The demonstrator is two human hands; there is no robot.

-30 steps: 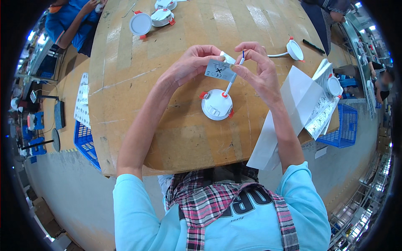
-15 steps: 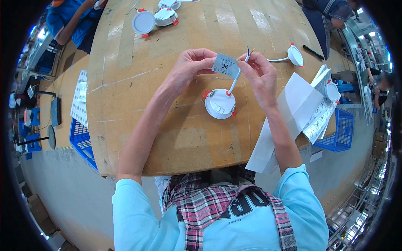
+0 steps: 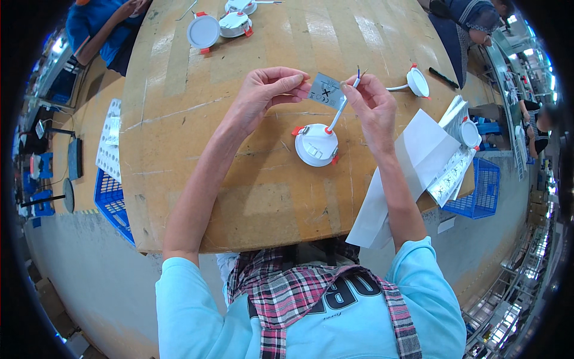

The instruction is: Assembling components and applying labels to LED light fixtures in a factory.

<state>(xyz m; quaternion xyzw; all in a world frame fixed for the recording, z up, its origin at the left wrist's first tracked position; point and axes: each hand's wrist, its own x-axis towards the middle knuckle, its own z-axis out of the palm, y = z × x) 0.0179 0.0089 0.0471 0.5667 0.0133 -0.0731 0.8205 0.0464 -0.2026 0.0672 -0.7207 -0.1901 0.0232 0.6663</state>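
A silver-grey printed label stands out flat to the left of a white cable. My right hand pinches this cable near its top, at the label's right edge; thin bare-ended wires poke up above the fingers. The cable runs down to a round white downlight with red-tipped spring clips, lying on the table with its back up. My left hand is at the label's left edge, its thumb lifted off and its fingers slightly apart. Whether those fingertips still touch the label is hard to see.
Several more downlights lie at the far left, another at the far right near a black pen. White backing paper and label sheets lie by my right forearm. Blue crates flank the table; co-workers sit opposite.
My left hand has drawn back a little to the left, and its thumb has come off the label. The label stays at the cable in my right hand.
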